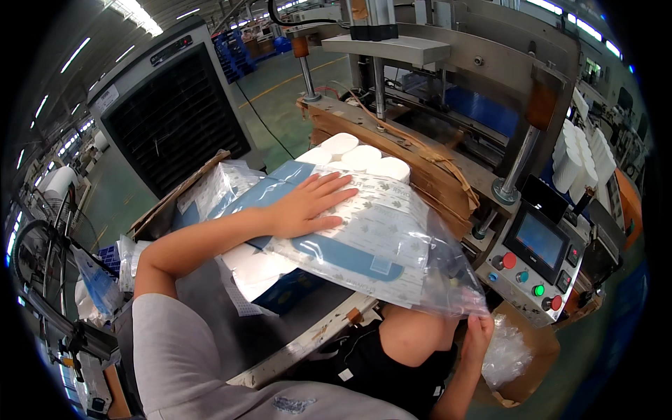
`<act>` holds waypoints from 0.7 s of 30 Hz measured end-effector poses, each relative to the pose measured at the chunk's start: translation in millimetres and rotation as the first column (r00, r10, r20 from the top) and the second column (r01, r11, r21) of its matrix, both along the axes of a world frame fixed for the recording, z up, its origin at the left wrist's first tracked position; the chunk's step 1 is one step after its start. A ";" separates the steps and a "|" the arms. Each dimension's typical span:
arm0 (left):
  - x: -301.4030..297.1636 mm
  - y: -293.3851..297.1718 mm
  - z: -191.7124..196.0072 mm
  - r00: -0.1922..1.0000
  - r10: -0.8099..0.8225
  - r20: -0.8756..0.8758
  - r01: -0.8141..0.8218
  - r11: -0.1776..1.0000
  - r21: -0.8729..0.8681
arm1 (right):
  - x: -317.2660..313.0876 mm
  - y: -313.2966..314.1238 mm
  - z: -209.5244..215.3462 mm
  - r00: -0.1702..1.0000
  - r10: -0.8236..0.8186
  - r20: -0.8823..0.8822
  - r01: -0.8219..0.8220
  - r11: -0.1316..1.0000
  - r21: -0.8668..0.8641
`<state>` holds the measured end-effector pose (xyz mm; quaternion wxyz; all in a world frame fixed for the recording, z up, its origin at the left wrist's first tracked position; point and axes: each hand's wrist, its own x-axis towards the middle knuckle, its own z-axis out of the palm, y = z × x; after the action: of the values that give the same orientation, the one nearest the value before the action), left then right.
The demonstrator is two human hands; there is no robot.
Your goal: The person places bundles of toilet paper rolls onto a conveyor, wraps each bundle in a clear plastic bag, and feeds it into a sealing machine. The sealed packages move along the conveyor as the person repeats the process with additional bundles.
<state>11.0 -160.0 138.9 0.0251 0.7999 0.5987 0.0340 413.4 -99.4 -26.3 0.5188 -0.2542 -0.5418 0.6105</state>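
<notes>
Flatly — left hand (308,208) on bag (381,238)

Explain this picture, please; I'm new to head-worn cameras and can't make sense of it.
There is no robot here, just two bare hands. The only view comes from a wide fisheye camera on the worker's head, looking down, so straight edges bend near the rim.

The left hand lies flat, fingers spread, on a clear printed bag. The right hand grips the bag's edge at lower right. White rolls show just beyond the bag, above the work surface.

To the right is a control panel with a screen and coloured buttons; at upper left stands a grey cabinet with a dark grille.
</notes>
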 end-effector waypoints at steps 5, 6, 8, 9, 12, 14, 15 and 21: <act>10.4 -13.8 -1.9 0.999 0.033 0.019 -0.033 0.999 0.015 | -16.2 5.1 10.2 0.967 0.207 -0.146 -0.225 0.968 -0.115; 10.6 -13.8 -2.2 0.999 0.031 0.020 -0.032 0.999 0.014 | -16.9 9.8 8.3 0.970 0.201 -0.137 -0.223 0.960 -0.170; 11.4 -13.8 -2.2 0.999 0.033 0.015 -0.033 0.999 0.015 | -20.2 20.5 -3.9 0.978 0.179 -0.112 -0.203 0.940 -0.275; 13.3 -10.1 -1.9 1.000 0.029 0.009 -0.029 0.999 0.020 | -22.7 26.9 -16.2 0.983 0.157 -0.094 -0.179 0.930 -0.320; 16.2 0.2 -5.0 1.000 0.017 0.003 -0.017 0.999 0.041 | -21.8 30.5 -28.0 0.983 0.074 -0.171 -0.135 0.913 -0.385; 15.4 11.7 -9.2 1.000 -0.007 0.008 0.007 0.998 0.064 | -22.1 29.8 -23.0 0.978 0.009 -0.207 -0.092 0.914 -0.396; 16.2 17.4 -9.7 1.000 -0.022 0.018 0.021 0.998 0.062 | -21.5 26.1 -14.8 0.980 -0.022 -0.196 -0.059 0.917 -0.395; 17.8 51.4 -16.3 0.991 -0.125 0.043 0.121 0.988 0.092 | 1.0 29.7 -18.7 0.989 -0.075 -0.125 0.033 0.952 -0.305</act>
<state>28.8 -108.6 122.6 0.0062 0.8346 0.5452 0.0784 414.3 -69.8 -45.0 0.5258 -0.3033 -0.3985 0.6876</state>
